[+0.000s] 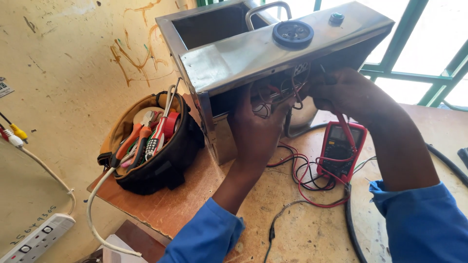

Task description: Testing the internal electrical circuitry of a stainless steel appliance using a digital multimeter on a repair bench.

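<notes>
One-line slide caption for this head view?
Both hands reach into a tilted stainless-steel appliance's wiring, red multimeter beside.

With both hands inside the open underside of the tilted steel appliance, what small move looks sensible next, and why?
Probably steady the steel appliance with the left hand while the right hand teases one wire out of the tangle. The wiring is bunched in the opening, and the red multimeter lies beside it on the table, leads attached.

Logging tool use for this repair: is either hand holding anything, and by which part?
Cannot be told. Both the left hand and right hand reach among the wires inside the steel appliance's open underside; fingertips are hidden.
</notes>
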